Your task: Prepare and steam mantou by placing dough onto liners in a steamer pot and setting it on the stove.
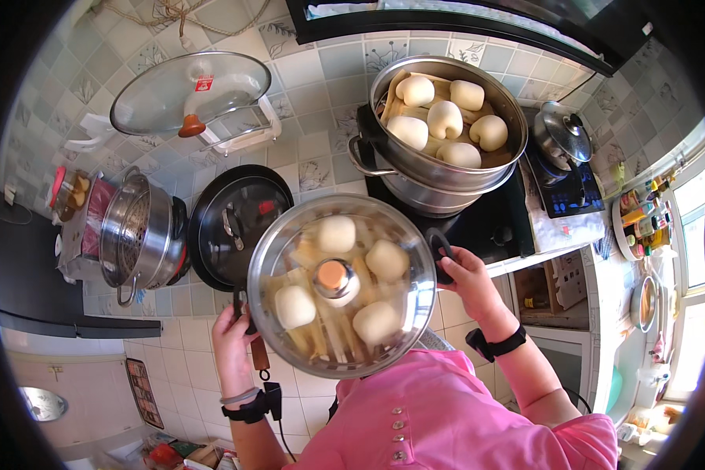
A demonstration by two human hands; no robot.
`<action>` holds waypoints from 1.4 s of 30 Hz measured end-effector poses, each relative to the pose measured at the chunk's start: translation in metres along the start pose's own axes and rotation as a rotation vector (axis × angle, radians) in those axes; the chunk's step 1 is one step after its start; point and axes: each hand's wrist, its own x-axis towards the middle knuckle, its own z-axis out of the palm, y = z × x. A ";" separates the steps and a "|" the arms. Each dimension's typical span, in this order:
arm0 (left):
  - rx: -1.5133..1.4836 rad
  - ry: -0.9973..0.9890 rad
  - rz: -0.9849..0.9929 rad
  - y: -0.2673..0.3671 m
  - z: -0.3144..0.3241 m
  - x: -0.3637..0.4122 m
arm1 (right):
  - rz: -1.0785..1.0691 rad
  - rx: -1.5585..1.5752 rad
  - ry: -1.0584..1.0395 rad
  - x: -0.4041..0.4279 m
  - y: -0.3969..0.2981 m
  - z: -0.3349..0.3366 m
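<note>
My left hand and my right hand grip the two black side handles of a round metal steamer tier, one on each side. A glass lid with a metal rim and an orange-topped knob covers it. Through the glass several white buns show, resting on pale husk-like strips. The tier is held in front of the pink shirt. Beyond my right hand stands a stacked steel steamer pot, uncovered, with several white buns inside on a similar lining.
A black pan with a dark lid lies left of the held tier. Further left is a steel steamer basket. A large glass lid rests in a wall rack. At right, a small lidded pot sits on an induction hob.
</note>
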 end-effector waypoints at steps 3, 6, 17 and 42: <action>0.014 0.007 0.027 0.010 -0.025 0.005 | 0.003 -0.003 -0.067 -0.004 -0.012 0.021; -0.007 -0.005 0.051 0.031 -0.044 0.004 | -0.006 0.012 -0.111 -0.003 -0.022 0.039; 0.018 -0.092 0.243 0.141 -0.054 -0.012 | -0.139 0.051 -0.329 -0.005 -0.117 0.085; -0.061 -0.468 0.321 0.189 0.244 0.063 | -0.359 0.015 0.027 0.118 -0.279 -0.116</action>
